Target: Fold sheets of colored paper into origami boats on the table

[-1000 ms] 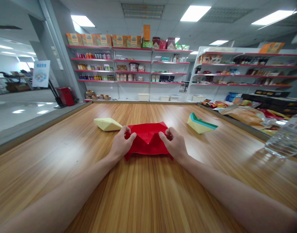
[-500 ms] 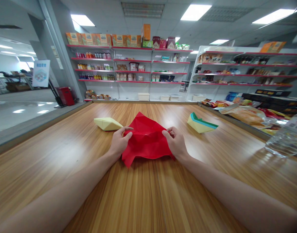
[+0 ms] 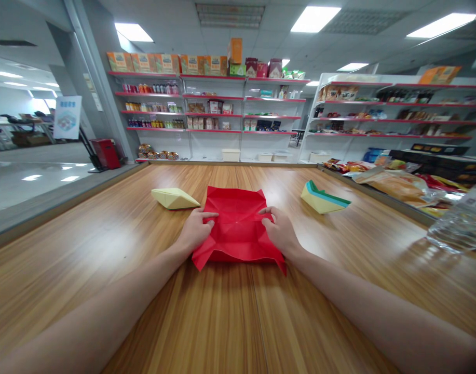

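Note:
A creased sheet of red paper (image 3: pixel 238 234) lies on the wooden table between my hands, its edges raised and its corners pointing outward. At its left side my left hand (image 3: pixel 196 227) pinches the paper, with the index finger reaching over the inside. My right hand (image 3: pixel 279 229) grips the right side in the same way, thumb and index finger on the paper. A pale yellow folded paper boat (image 3: pixel 175 198) rests beyond my left hand. Farther right sits another folded paper boat (image 3: pixel 324 200) in yellow, blue and green.
The wooden table (image 3: pixel 117 291) has a raised edge along its far side. At the right are packaged snacks (image 3: pixel 397 184) and a clear plastic bottle (image 3: pixel 459 221). Shelves (image 3: pixel 212 111) with boxes and bottles stand behind the table.
The red paper has opened out: its far point has spread into a wide edge and its creased middle now shows. Both hands have come slightly nearer to me, still on its sides.

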`<action>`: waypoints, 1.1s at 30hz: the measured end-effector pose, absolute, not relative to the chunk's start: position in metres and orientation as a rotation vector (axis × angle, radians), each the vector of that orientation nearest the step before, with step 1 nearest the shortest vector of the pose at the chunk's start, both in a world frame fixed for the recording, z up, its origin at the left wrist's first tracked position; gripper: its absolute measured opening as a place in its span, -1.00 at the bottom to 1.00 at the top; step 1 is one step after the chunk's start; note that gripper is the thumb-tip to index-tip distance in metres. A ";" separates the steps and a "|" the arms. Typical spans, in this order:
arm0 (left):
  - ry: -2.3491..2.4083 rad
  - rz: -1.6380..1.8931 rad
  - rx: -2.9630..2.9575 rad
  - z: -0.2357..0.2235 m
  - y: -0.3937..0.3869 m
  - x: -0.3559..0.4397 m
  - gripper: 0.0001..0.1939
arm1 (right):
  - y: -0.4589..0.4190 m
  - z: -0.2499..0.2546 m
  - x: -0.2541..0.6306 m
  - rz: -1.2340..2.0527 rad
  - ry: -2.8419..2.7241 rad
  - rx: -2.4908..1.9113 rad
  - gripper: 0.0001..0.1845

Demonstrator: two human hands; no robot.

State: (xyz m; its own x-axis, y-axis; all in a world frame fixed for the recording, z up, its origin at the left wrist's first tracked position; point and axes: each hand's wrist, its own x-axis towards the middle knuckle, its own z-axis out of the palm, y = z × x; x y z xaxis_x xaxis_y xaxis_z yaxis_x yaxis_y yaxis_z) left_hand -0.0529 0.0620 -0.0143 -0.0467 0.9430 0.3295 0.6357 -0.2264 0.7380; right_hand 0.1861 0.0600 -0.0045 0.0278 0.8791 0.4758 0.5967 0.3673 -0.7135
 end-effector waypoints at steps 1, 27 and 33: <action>1.733 1.112 1.965 -0.013 0.058 -0.051 -0.71 | 0.060 -0.005 0.186 0.347 -1.725 -1.382 -0.76; 1.228 0.499 2.809 0.008 0.025 -0.026 -0.43 | 0.029 0.010 0.169 -0.126 -2.596 -1.155 -0.66; 1.398 0.437 2.652 -0.009 0.030 -0.029 -0.22 | 0.035 -0.010 0.173 -0.058 -2.528 -1.379 -0.36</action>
